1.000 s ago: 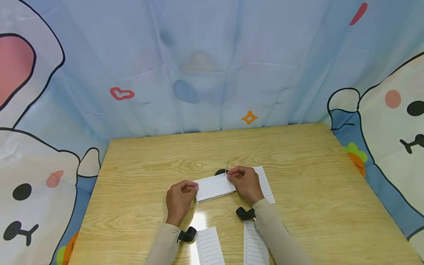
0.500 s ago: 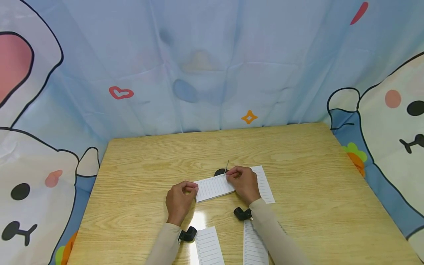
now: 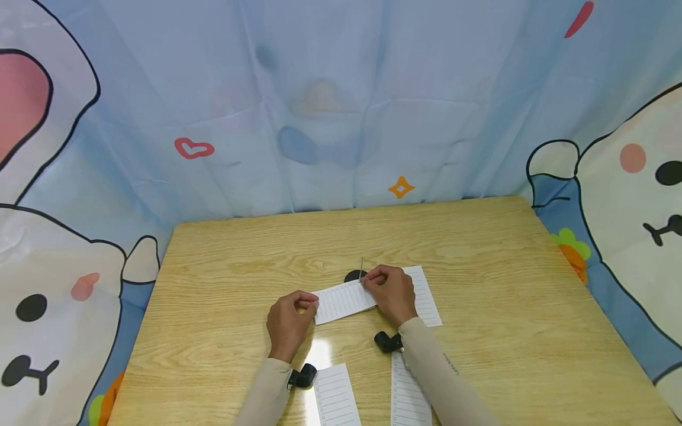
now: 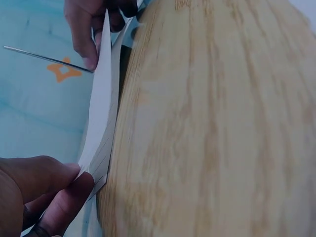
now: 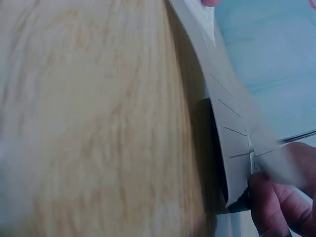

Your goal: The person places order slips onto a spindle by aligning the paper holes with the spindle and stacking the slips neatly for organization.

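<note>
A thin metal spike (image 3: pixel 362 267) rises from a black round base (image 3: pixel 353 276), like a paper spike. In front of it, a white lined sheet (image 3: pixel 341 300) with small checkboxes is held crosswise above the table. My left hand (image 3: pixel 289 322) pinches the sheet's left end between thumb and fingers. Near the spike, my right hand (image 3: pixel 392 294) pinches the sheet toward its right end. The left wrist view has the spike (image 4: pixel 47 59) sticking out beyond the bowed sheet (image 4: pixel 101 108); whether it pierces the sheet cannot be told. More paper shows beneath the held sheet.
Another lined sheet (image 3: pixel 423 296) lies to the right of my right hand. Two more, a left sheet (image 3: pixel 337 395) and a right sheet (image 3: pixel 409 393), lie near the front of the wooden table (image 3: pixel 240 260). A printed curtain (image 3: pixel 330 106) hangs behind.
My right hand has shifted slightly left with its end of the sheet. The spike now leans less and stands nearly upright. My left hand has stayed almost still.
</note>
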`<state>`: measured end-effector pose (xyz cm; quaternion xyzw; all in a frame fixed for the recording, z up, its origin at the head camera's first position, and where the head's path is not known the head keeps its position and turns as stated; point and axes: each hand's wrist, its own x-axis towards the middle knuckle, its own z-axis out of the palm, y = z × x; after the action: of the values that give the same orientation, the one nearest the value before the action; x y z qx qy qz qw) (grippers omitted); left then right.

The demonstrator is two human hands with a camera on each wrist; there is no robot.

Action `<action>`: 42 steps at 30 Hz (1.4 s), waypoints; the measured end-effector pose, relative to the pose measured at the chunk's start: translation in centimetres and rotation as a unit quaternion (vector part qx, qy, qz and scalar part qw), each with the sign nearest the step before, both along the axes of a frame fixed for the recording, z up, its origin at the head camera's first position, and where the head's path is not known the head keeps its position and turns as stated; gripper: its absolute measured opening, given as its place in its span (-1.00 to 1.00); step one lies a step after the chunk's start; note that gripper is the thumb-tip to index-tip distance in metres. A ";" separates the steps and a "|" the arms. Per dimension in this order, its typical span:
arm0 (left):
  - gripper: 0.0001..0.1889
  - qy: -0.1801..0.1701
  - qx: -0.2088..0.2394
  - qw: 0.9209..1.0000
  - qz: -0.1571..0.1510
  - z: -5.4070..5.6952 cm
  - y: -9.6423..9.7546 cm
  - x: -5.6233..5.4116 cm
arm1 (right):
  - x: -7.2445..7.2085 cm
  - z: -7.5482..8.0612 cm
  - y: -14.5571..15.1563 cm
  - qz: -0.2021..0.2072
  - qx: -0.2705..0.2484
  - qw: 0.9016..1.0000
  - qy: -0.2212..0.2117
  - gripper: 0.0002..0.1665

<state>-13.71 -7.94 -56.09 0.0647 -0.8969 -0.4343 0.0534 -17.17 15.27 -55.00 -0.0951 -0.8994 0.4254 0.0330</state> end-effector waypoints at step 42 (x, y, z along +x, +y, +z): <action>-0.93 0.011 -0.012 0.999 -0.029 0.3 -1.1 1.2 | 1.1 -0.1 1.0 0.001 -0.011 1.000 0.022 -0.95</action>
<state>-12.47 -9.04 -55.77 0.0331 -0.9029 -0.4254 0.0518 -16.06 16.23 -55.06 -0.0851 -0.8940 0.4369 0.0517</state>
